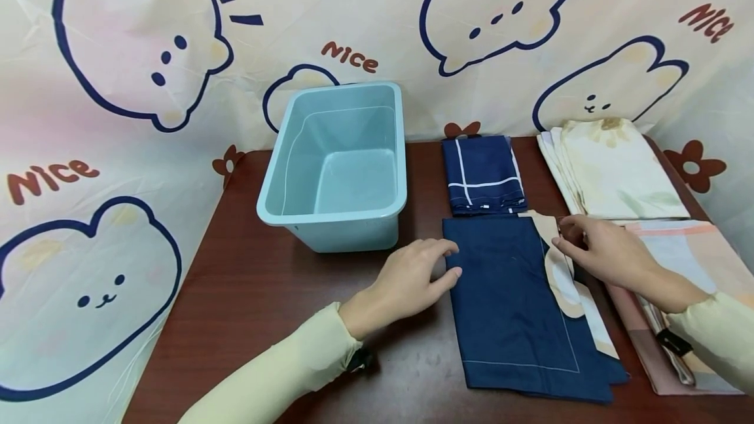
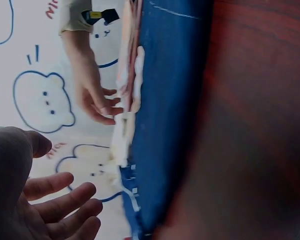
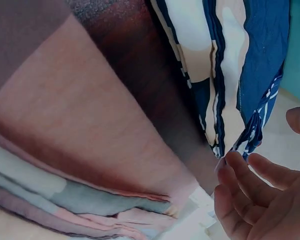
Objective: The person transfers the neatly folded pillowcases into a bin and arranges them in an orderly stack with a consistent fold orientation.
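Observation:
A folded navy cloth [image 1: 501, 300] lies on the table, with cream and beige patterned layers showing along its uneven right edge. At its left edge is my left hand [image 1: 412, 280], fingers bent loosely and thumb apart; the left wrist view shows nothing between them. My right hand [image 1: 615, 254] is over the cloth's upper right side, its fingers loosely curved. In the right wrist view, the fingertips [image 3: 234, 159] come close to the corner of the layers; whether they touch cannot be made out.
A pale blue plastic tub [image 1: 332, 220] stands at the back left. Behind the navy cloth is a smaller folded blue cloth [image 1: 485, 169] with white lines. To the right lie a folded cream floral cloth [image 1: 624, 169] and a folded pink-and-beige cloth [image 1: 701, 247]. Printed curtain hangs behind.

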`<state>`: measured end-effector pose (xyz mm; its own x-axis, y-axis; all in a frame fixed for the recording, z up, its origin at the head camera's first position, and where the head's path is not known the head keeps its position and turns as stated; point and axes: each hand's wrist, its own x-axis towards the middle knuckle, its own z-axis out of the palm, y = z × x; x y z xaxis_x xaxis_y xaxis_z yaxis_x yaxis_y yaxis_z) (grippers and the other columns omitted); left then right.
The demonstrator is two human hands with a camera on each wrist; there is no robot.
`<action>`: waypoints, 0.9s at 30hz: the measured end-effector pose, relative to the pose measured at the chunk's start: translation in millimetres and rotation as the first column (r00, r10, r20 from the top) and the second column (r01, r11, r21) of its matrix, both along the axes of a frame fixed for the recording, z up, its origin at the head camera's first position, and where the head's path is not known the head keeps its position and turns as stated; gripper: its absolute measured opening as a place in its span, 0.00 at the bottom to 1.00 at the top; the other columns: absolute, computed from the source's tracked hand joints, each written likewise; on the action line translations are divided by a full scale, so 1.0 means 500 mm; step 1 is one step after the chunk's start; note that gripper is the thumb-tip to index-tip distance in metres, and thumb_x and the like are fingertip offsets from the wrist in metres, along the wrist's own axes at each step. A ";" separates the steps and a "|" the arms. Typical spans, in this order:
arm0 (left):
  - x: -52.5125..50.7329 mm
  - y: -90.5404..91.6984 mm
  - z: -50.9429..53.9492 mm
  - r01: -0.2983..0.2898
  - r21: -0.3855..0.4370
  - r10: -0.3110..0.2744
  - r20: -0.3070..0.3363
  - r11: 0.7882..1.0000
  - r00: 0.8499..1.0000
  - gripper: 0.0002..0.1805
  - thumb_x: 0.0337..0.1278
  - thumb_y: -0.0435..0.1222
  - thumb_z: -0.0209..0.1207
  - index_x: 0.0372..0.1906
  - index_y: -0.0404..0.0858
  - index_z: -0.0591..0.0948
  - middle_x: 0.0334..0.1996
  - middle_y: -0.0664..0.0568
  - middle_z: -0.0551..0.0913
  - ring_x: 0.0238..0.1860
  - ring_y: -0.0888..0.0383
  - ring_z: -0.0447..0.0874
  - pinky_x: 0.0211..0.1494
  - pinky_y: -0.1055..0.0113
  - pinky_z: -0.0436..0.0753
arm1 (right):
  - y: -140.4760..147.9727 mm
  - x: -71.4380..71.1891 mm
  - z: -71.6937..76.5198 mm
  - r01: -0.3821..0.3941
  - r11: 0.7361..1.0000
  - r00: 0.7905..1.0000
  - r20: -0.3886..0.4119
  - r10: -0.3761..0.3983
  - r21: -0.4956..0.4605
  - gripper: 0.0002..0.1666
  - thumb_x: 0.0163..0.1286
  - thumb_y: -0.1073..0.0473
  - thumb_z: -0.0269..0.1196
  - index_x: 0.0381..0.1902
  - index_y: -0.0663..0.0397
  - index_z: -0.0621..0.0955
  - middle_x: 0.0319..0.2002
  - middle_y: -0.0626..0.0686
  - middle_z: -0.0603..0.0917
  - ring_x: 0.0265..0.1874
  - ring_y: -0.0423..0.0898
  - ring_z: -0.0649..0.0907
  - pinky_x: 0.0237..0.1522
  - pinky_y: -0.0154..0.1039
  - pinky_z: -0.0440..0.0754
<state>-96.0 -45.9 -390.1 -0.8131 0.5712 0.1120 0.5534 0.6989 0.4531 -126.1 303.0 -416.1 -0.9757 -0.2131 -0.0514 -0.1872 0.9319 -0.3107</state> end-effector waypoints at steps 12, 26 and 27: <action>-0.049 0.017 -0.051 -0.222 0.076 0.162 0.466 0.972 0.870 0.22 0.72 0.49 0.55 0.62 0.43 0.78 0.50 0.52 0.88 0.49 0.58 0.87 0.50 0.63 0.83 | 0.024 -0.016 -0.019 0.025 0.991 0.980 0.199 0.002 -0.130 0.34 0.77 0.41 0.56 0.57 0.72 0.77 0.43 0.66 0.88 0.38 0.57 0.88 0.35 0.51 0.85; -0.072 0.046 -0.100 -0.587 0.266 0.051 0.883 0.765 0.466 0.33 0.72 0.43 0.56 0.75 0.34 0.63 0.57 0.41 0.84 0.37 0.57 0.86 0.38 0.67 0.83 | 0.030 -0.023 -0.031 0.198 0.909 0.879 0.477 0.000 -0.366 0.47 0.73 0.50 0.63 0.73 0.77 0.57 0.30 0.51 0.83 0.22 0.41 0.77 0.22 0.37 0.74; -0.072 0.047 -0.103 -0.591 0.262 0.055 0.885 0.763 0.462 0.34 0.71 0.43 0.57 0.75 0.33 0.64 0.57 0.41 0.84 0.37 0.58 0.86 0.38 0.67 0.83 | 0.031 -0.022 -0.033 0.208 0.903 0.873 0.488 0.003 -0.377 0.48 0.73 0.50 0.63 0.73 0.77 0.56 0.29 0.50 0.82 0.21 0.41 0.76 0.22 0.37 0.74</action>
